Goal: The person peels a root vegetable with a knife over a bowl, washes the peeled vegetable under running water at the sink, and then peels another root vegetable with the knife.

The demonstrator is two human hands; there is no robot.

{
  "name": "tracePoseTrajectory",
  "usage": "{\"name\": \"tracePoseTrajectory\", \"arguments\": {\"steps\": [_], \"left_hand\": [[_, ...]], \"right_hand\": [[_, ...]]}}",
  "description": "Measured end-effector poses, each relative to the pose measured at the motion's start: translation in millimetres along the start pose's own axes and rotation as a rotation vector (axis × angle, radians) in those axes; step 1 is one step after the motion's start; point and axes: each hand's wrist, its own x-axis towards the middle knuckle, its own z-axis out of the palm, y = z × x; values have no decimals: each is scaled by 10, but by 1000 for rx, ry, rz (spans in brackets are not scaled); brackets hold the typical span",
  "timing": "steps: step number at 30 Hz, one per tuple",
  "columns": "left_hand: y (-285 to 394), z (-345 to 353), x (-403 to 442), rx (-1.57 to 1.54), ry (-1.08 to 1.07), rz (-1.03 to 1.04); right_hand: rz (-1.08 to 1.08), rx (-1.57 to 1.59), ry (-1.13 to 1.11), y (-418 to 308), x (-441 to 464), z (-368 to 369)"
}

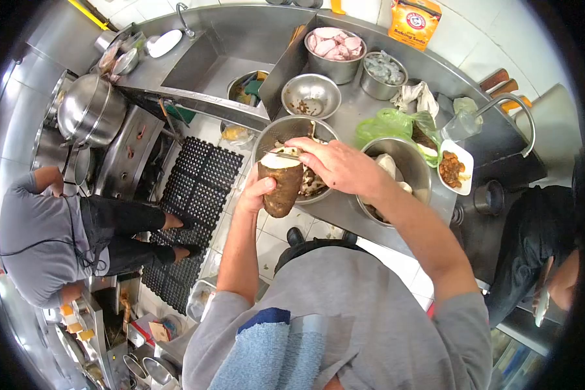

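My left hand [257, 193] is wrapped round a large taro root [283, 188], brown-skinned and peeled white at its upper end. My right hand [331, 166] grips a knife, its handle hidden by the fingers; the thin knife blade [283, 155] lies across the white end of the root. Beneath both hands is a perforated metal colander [264, 138] with dark and white peelings in it. Close to my right forearm stands a deep steel pot [423, 170] holding white peeled pieces.
Behind the colander are a steel bowl [292, 91], a pot of pink meat [335, 49] and a pot of greyish pieces [382, 73]. Green plastic bags [383, 127] and a white dish [465, 156] lie rightward. One person [45, 234] stands left, another [526, 240] right.
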Motion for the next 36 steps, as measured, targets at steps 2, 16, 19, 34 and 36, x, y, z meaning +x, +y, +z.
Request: {"name": "tracePoseTrajectory", "arguments": {"steps": [2,16,19,34,36], "left_hand": [[-14,42,14,38,28,25],[273,145,51,550,211,211],[352,171,42,834,252,248],[398,389,130,1089,297,339],[359,432,135,1091,349,310]], "right_hand": [[-44,84,84,151,37,148],[342,419,-31,479,65,115],[83,123,91,474,56,90],[-69,-25,-58,55,11,-87],[-20,-67,-38,29,23,-43]]}}
